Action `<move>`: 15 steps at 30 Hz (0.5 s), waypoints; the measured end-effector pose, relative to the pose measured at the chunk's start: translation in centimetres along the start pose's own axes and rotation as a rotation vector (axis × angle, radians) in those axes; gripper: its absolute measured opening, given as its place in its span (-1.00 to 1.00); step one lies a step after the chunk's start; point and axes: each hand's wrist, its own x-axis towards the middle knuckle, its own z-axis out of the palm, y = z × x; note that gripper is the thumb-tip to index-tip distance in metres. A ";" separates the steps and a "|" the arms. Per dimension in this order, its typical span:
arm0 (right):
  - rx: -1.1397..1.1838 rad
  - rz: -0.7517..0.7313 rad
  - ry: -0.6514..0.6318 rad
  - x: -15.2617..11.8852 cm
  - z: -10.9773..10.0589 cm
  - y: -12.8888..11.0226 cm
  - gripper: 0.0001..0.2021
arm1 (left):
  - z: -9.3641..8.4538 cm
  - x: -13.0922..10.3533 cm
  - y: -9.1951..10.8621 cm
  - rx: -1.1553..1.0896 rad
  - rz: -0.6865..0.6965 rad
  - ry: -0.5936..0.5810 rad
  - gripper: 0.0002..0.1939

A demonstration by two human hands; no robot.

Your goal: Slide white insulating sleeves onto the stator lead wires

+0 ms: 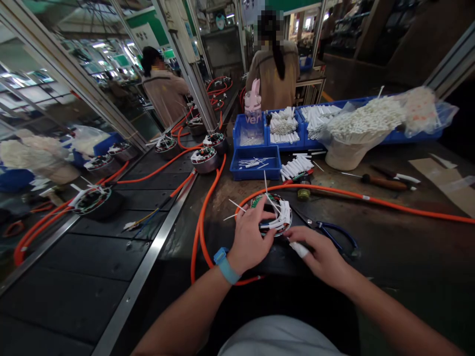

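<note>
A round motor part (pixel 285 217) with white sleeves, wires and a green board lies on the dark workbench, an orange cable (pixel 319 188) curving behind it. My left hand (pixel 252 232), with a blue band at the wrist, rests over the part's left side, fingers apart and holding nothing that shows. At the part's lower right edge is my right hand (pixel 315 252), a white wrap on one finger. Its fingertips are drawn together; what they hold, if anything, is too small to name. Thin white ties stick up from the part.
Blue-handled pliers (pixel 336 235) lie right of the part. Behind it stand a blue tray (pixel 256 163), bins of white tubes (pixel 284 126) and a full tub (pixel 347 153). A conveyor (pixel 81 267) carries similar parts (pixel 204 159) at left. Two people (pixel 274 74) are beyond.
</note>
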 end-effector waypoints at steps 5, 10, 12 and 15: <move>0.351 0.319 0.103 1.6 0.9 0.1 -0.91 | 0.2 -0.2 -0.3 0.029 0.118 0.024 -0.78; 0.528 0.338 0.105 0.2 1.2 0.2 -0.81 | 0.2 -0.2 -0.5 0.042 0.181 0.052 -0.76; 0.517 0.337 0.098 0.0 1.2 0.1 -0.82 | 0.4 -0.2 -0.6 0.050 0.196 0.062 -0.76; 0.459 0.370 0.102 0.4 1.2 0.0 -0.82 | 0.5 -0.1 -0.7 0.040 0.223 0.087 -0.76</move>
